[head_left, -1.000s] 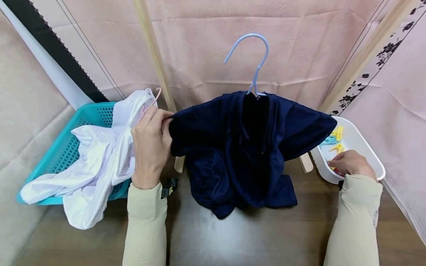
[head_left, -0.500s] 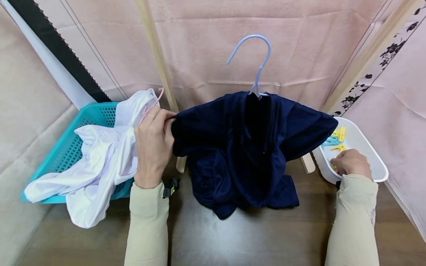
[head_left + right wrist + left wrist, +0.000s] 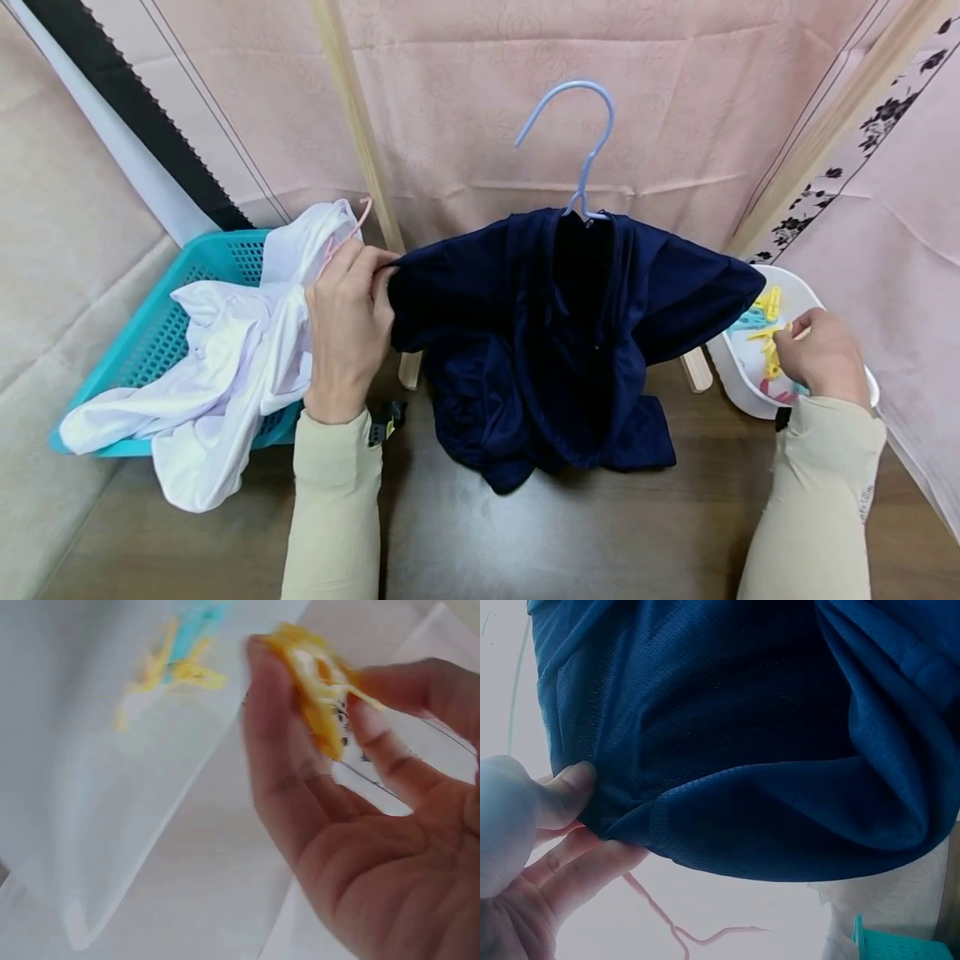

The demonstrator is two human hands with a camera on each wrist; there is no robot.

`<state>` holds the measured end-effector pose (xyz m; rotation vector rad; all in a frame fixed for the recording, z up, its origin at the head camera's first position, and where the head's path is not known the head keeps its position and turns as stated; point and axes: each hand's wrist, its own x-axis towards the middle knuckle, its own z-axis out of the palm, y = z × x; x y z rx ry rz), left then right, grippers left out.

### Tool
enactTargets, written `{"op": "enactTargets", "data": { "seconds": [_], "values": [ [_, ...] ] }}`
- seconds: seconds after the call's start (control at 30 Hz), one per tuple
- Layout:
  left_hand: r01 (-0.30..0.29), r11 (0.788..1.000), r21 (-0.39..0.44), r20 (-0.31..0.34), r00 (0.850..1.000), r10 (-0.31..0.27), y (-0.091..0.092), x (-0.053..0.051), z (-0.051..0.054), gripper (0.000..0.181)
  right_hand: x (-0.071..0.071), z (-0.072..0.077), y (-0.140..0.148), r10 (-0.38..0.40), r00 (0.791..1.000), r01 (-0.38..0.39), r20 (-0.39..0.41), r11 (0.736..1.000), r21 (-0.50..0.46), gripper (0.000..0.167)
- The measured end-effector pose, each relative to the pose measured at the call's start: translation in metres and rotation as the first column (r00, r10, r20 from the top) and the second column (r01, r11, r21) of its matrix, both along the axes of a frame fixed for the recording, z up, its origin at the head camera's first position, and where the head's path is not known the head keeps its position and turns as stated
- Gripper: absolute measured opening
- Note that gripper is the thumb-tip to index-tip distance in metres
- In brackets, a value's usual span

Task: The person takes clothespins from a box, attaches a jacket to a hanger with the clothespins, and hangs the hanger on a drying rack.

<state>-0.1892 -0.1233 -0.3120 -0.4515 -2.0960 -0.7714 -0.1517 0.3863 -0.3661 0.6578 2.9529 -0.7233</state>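
A navy garment (image 3: 480, 300) with a dark front opening drapes over a light blue hanger (image 3: 600, 150); only the hanger's hook shows. My left hand (image 3: 348, 325) pinches the garment's left end between thumb and fingers. The left wrist view shows this pinch on the cloth (image 3: 720, 712) closely. My right hand (image 3: 825, 354) is over the white tub (image 3: 832, 321) at the right. In the right wrist view, its thumb and fingers pinch a yellow clothespin (image 3: 319, 682). More yellow and blue clothespins (image 3: 184, 645) lie in the tub.
A teal basket (image 3: 157, 333) with white clothing (image 3: 225, 358) stands at the left, some cloth hanging over its front. A pink hanger (image 3: 351, 233) pokes from it behind my left hand. Wooden poles (image 3: 356, 117) rise at both sides. Pink cloth (image 3: 465, 100) hangs behind.
My right hand has risen from low inside the tub and turned, now with a yellow clothespin. The left hand keeps its pinch on the garment, which has barely moved.
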Motion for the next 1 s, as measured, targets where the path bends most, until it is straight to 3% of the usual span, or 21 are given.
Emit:
{"op": "enactTargets", "data": {
  "seconds": [0.2, 0.3, 0.37, 0.47, 0.53, 0.63, 0.67, 0.73, 0.8, 0.83, 0.87, 0.93, 1.0],
  "values": [
    [0.007, 1.0, 0.009, 0.0, 1.0, -0.007, 0.001, 0.0, 0.0, 0.012, 0.003, 0.016, -0.013, -0.016, 0.983, 0.001, -0.184, 0.996, -0.086, 0.06],
    [0.005, 1.0, 0.008, 0.005, 1.0, -0.005, 0.001, -0.001, -0.001, 0.012, 0.004, 0.025, -0.019, -0.034, 0.961, 0.01, -0.275, 0.996, -0.091, 0.061],
    [0.004, 1.0, 0.008, 0.005, 1.0, -0.004, 0.001, -0.001, -0.001, 0.012, 0.006, 0.03, -0.025, -0.076, 0.938, 0.038, -0.337, 0.992, -0.118, 0.054],
    [0.004, 1.0, 0.006, 0.003, 1.0, -0.004, 0.001, -0.001, -0.001, 0.012, 0.009, 0.038, -0.036, -0.164, 0.873, 0.058, -0.46, 0.97, -0.238, 0.041],
    [0.005, 1.0, 0.007, 0.002, 1.0, -0.005, 0.001, -0.001, -0.001, 0.012, 0.01, 0.045, -0.047, -0.214, 0.792, 0.004, -0.572, 0.938, -0.346, 0.034],
    [0.002, 1.0, 0.003, 0.005, 1.0, -0.002, 0.001, -0.001, -0.001, 0.012, 0.014, 0.057, -0.066, -0.27, 0.628, -0.169, -0.73, 0.868, -0.467, 0.026],
    [0.002, 1.0, 0.002, 0.006, 1.0, -0.002, 0.001, 0.0, -0.001, 0.012, 0.016, 0.062, -0.073, -0.283, 0.563, -0.244, -0.777, 0.841, -0.483, 0.024],
    [0.002, 1.0, -0.003, 0.008, 1.0, -0.002, 0.001, -0.001, -0.001, 0.012, 0.019, 0.07, -0.086, -0.315, 0.439, -0.404, -0.841, 0.767, -0.498, 0.019],
    [0.005, 1.0, -0.004, 0.007, 1.0, -0.005, 0.001, -0.001, -0.001, 0.012, 0.022, 0.078, -0.099, -0.335, 0.34, -0.529, -0.878, 0.704, -0.474, 0.016],
    [0.006, 1.0, -0.007, 0.007, 1.0, -0.006, 0.0, -0.001, -0.001, 0.012, 0.023, 0.08, -0.106, -0.328, 0.301, -0.567, -0.896, 0.694, -0.444, 0.015],
    [0.008, 1.0, -0.006, 0.005, 1.0, -0.008, 0.001, -0.001, -0.001, 0.012, 0.023, 0.082, -0.113, -0.328, 0.262, -0.619, -0.907, 0.664, -0.419, 0.016],
    [0.014, 1.0, -0.003, 0.003, 1.0, -0.014, 0.001, -0.001, -0.001, 0.012, 0.022, 0.085, -0.126, -0.316, 0.226, -0.669, -0.921, 0.637, -0.383, 0.018],
    [0.02, 1.0, -0.003, 0.001, 1.0, -0.02, 0.001, 0.0, -0.001, 0.012, 0.02, 0.085, -0.138, -0.297, 0.207, -0.696, -0.932, 0.625, -0.354, 0.018]
  ]
}}
